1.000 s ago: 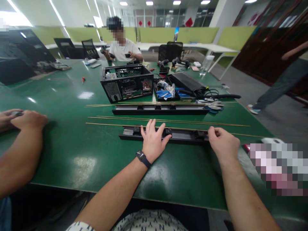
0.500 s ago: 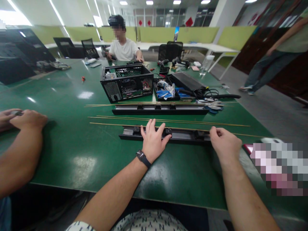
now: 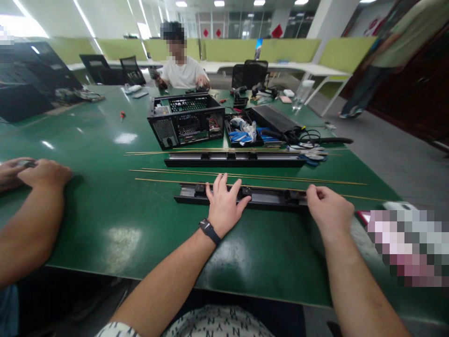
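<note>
A black channel-like rail (image 3: 266, 205) lies crosswise in front of me, with black blocks (image 3: 293, 196) set along its pale groove. My left hand (image 3: 224, 199), wearing a dark watch, rests over the middle of it with fingers spread, the thumb touching one block. At the rail's right end my right hand (image 3: 326, 206) has thumb and forefinger pinched on a thin brass-coloured rod (image 3: 157, 180). That rod runs along the rail's far edge, past both hands, and sticks out at each end. Behind it lie more thin rods (image 3: 168, 172) on the green table (image 3: 147, 243).
A second rail (image 3: 231, 164) with rods lies farther back. Beyond it are an open computer case (image 3: 185, 121), a tray with gloves (image 3: 243, 131) and black cables (image 3: 308, 135). A co-worker's hands (image 3: 45, 173) are at the left; another person (image 3: 182, 70) sits opposite.
The pinched rod's left end has slid slightly to the right. My hands keep nearly the same places. The standing person at the far right has shifted.
</note>
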Motion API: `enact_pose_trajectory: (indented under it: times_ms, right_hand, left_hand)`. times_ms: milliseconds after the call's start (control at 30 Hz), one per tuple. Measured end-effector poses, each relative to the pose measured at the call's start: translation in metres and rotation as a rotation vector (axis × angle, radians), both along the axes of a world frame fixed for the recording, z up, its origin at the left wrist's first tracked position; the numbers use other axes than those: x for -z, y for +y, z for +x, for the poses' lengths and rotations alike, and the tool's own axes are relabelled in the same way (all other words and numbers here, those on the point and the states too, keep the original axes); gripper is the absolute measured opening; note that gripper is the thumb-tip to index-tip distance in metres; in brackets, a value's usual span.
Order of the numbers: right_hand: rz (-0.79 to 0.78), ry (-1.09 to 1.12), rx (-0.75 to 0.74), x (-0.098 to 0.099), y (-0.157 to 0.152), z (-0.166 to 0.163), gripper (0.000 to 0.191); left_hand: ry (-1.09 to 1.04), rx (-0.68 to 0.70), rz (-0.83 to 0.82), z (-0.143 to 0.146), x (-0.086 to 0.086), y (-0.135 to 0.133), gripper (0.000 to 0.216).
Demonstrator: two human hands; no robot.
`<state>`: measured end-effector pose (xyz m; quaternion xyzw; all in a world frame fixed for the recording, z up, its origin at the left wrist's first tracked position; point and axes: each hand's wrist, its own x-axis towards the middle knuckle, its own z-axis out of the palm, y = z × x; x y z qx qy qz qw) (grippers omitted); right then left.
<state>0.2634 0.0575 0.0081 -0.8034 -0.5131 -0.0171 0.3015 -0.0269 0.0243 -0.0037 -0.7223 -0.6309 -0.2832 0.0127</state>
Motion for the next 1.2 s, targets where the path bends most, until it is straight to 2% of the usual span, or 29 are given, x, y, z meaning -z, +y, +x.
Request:
enact_pose_trajectory:
  times_ms: [67, 200, 300, 567, 733, 1000, 1200]
  right_hand:
    - [0.011, 0.02, 0.008, 0.0, 0.0, 0.0, 0.038]
    - [0.063, 0.112, -0.122, 0.003, -0.002, -0.007, 0.038]
    - [0.038, 0.097, -0.165, 0.003, -0.003, -0.011, 0.038]
    - [-0.033, 0.035, -0.034, -0.001, -0.001, -0.004, 0.04]
    - [0.024, 0.103, -0.074, 0.002, -0.001, -0.003, 0.039]
    - [0.001, 0.092, -0.152, 0.001, -0.004, -0.01, 0.04]
    - [-0.044, 0.045, -0.069, -0.003, -0.002, -0.008, 0.04]
  left_hand:
    - [-0.001, -0.001, -0.002, 0.0, 0.0, 0.0, 0.054]
    - [0.0, -0.003, 0.003, 0.001, 0.001, 0.001, 0.054]
    - [-0.001, -0.002, 0.005, 0.0, 0.001, 0.0, 0.054]
    - [0.003, 0.002, 0.001, 0.0, 0.0, 0.0, 0.053]
    - [0.002, 0.002, 0.01, 0.0, 0.001, 0.001, 0.053]
    - [0.001, 0.003, 0.002, 0.0, 0.0, 0.001, 0.053]
    - [0.004, -0.001, -0.009, 0.0, 0.0, 0.0, 0.052]
